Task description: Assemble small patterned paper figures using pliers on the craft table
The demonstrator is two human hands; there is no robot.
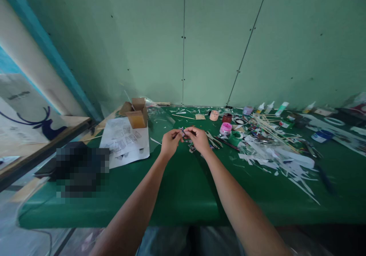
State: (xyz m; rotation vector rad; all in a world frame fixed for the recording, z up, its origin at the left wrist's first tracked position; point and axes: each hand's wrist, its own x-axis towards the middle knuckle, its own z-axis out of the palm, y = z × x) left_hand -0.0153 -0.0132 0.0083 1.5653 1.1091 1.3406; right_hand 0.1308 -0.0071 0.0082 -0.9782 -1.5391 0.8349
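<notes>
Head view: green wall (148, 46) behind a green-covered table (185, 199). I see the left hand (170, 142) and right hand (199, 140) near mid-table, thumbs and fingers pinched closed on a small multicoloured piece (183, 132) held between them, detail too small to read. Hand tools (215, 139) lie just right; pink jar (225, 128) beyond; printed paper (122, 141) left.

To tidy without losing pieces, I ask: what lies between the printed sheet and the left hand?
In the head view, a thin white strip lies between the sheet and the left hand.
</notes>
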